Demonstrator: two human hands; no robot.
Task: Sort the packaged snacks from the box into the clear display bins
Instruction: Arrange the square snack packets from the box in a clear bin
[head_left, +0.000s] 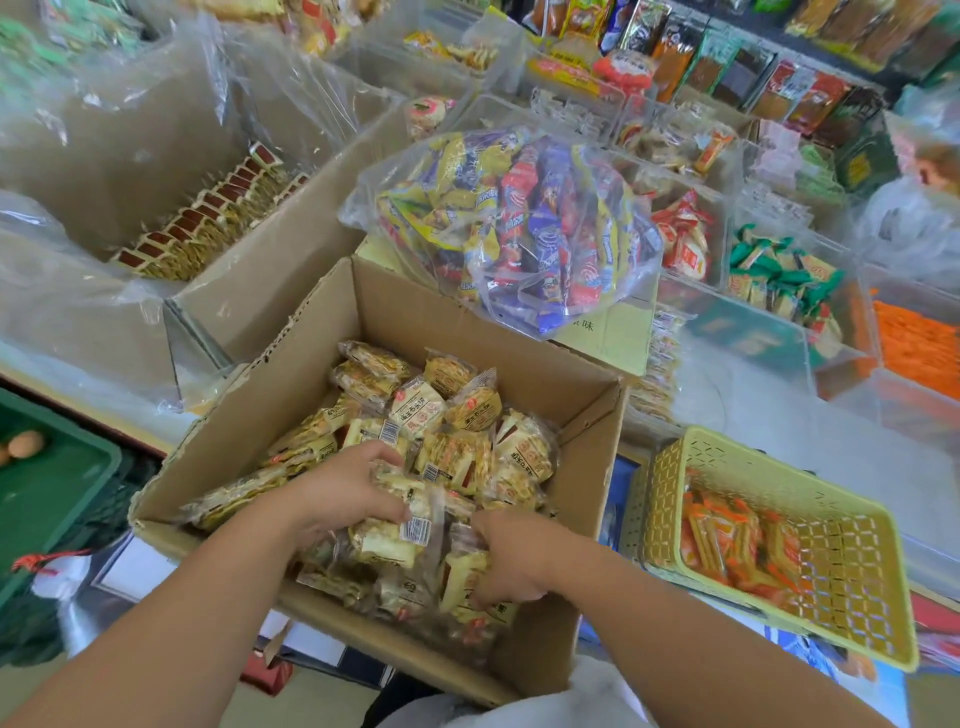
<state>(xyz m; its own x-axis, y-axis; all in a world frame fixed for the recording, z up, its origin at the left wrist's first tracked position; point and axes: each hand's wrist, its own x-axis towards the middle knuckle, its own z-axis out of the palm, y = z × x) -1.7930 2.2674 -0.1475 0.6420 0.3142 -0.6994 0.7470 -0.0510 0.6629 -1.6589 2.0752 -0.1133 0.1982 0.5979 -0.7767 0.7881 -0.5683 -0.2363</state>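
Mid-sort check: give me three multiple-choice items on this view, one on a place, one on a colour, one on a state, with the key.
1. On which side of the cardboard box does the yellow basket stand?
A) the person's left
B) the person's right
C) inside it

2. The basket's packets are mostly:
A) orange
B) blue
C) black

3. The left hand and right hand are:
A) resting on the basket
B) hanging empty outside the box
C) gripping snack packets in the box

Key:
1 B, the basket sits beyond the box's right wall.
2 A, orange wrappers lie in it.
3 C, both hands' fingers curl round packets in the pile.
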